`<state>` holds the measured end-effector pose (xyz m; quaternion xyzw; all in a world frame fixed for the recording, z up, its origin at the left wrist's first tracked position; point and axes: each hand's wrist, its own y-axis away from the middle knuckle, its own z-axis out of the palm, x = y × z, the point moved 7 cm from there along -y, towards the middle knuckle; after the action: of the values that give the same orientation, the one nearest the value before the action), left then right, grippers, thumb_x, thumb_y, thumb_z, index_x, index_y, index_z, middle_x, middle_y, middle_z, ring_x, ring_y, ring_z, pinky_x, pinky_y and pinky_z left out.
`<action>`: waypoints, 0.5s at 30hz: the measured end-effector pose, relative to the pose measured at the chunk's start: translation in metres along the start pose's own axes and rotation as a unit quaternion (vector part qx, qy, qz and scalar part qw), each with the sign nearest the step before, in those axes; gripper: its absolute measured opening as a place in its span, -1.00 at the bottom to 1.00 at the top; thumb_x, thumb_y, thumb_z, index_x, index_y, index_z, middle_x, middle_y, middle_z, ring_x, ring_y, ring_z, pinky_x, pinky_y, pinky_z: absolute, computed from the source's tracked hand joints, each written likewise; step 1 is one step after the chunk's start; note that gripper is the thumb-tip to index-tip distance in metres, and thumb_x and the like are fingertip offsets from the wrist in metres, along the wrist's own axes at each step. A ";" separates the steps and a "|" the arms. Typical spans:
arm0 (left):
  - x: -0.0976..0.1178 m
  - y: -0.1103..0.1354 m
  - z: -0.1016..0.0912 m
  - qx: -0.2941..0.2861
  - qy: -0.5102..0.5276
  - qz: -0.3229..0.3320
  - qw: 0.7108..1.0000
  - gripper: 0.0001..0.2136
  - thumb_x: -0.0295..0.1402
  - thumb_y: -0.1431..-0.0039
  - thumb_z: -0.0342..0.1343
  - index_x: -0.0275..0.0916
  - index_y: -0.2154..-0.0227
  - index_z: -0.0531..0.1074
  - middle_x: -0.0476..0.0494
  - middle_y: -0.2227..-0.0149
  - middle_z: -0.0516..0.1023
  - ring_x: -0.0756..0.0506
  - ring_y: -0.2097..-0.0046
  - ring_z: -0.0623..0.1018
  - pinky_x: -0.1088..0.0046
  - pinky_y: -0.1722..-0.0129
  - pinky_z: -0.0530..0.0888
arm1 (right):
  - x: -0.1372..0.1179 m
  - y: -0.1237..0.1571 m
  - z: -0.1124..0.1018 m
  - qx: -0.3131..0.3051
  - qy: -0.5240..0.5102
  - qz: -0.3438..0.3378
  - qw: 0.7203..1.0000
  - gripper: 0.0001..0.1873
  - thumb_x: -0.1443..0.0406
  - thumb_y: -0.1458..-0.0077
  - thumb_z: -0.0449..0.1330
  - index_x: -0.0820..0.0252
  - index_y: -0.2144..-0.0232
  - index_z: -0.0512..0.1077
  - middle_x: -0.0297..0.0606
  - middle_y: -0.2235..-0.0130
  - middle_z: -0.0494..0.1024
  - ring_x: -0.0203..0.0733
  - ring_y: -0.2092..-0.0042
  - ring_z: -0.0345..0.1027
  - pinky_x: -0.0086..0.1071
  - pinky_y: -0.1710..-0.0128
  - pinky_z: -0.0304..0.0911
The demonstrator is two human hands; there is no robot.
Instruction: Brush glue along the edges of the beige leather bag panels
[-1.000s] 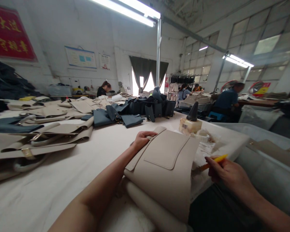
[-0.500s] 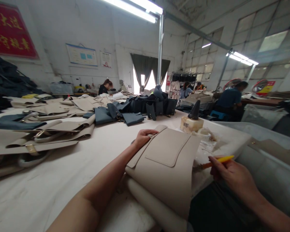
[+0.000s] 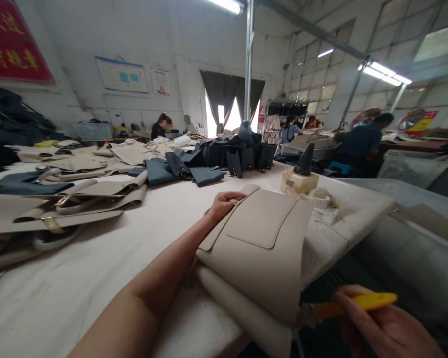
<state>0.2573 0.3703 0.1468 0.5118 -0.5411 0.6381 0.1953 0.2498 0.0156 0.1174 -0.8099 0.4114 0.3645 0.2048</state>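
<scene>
A beige leather bag panel (image 3: 261, 248) with a stitched pocket lies over the table's near edge, its lower part curled under. My left hand (image 3: 226, 205) grips its far left edge, fingers wrapped round it. My right hand (image 3: 381, 320) holds a brush with a yellow handle (image 3: 377, 300). The brush's bristle end is at the panel's lower right edge; whether it touches is hard to tell. Behind the panel stands a stained, cream-coloured block-like container (image 3: 299, 182) with a black cone (image 3: 304, 158) on top. Beside it sits a small whitish pot (image 3: 323, 204).
Beige bag pieces with gold buckles (image 3: 52, 223) are heaped at the left of the white table (image 3: 164, 223). Dark blue bags (image 3: 224, 161) are piled at the back. Grey plastic bins (image 3: 429, 248) stand to the right. A co-worker (image 3: 362, 136) sits beyond them.
My right hand has moved down and nearer along the panel's right edge with the brush. The left hand keeps its hold on the panel. The view has shifted slightly.
</scene>
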 end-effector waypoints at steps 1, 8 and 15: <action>0.000 0.000 0.000 0.001 0.000 0.000 1.000 -0.66 -0.48 0.24 0.12 -0.33 0.32 0.63 -0.17 0.29 0.65 -0.15 0.22 0.58 0.40 0.16 0.46 | -0.004 -0.006 -0.007 0.027 0.009 -0.001 1.000 -0.21 -0.41 0.14 -0.14 0.05 0.82 0.38 -0.19 0.72 0.40 -0.18 0.67 0.33 -0.42 0.64 0.33; -0.001 0.001 0.001 -0.002 0.011 -0.001 1.000 -0.65 -0.46 0.23 0.13 -0.33 0.30 0.63 -0.16 0.30 0.65 -0.12 0.23 0.58 0.42 0.18 0.46 | -0.011 -0.016 -0.020 0.056 -0.001 0.060 0.997 -0.22 -0.44 0.27 -0.14 0.05 0.79 0.40 -0.15 0.69 0.44 -0.13 0.65 0.35 -0.32 0.59 0.35; 0.002 0.001 0.001 0.007 -0.001 -0.005 1.000 -0.70 -0.40 0.23 0.16 -0.31 0.35 0.64 -0.16 0.29 0.66 -0.15 0.21 0.58 0.39 0.14 0.46 | -0.003 -0.030 -0.045 0.148 -0.026 0.057 0.987 -0.29 -0.36 0.22 -0.03 0.10 0.66 0.45 -0.18 0.62 0.49 -0.13 0.60 0.38 -0.31 0.52 0.37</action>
<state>0.2558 0.3683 0.1480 0.5170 -0.5339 0.6403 0.1940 0.2925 0.0058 0.1499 -0.7361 0.5010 0.3315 0.3119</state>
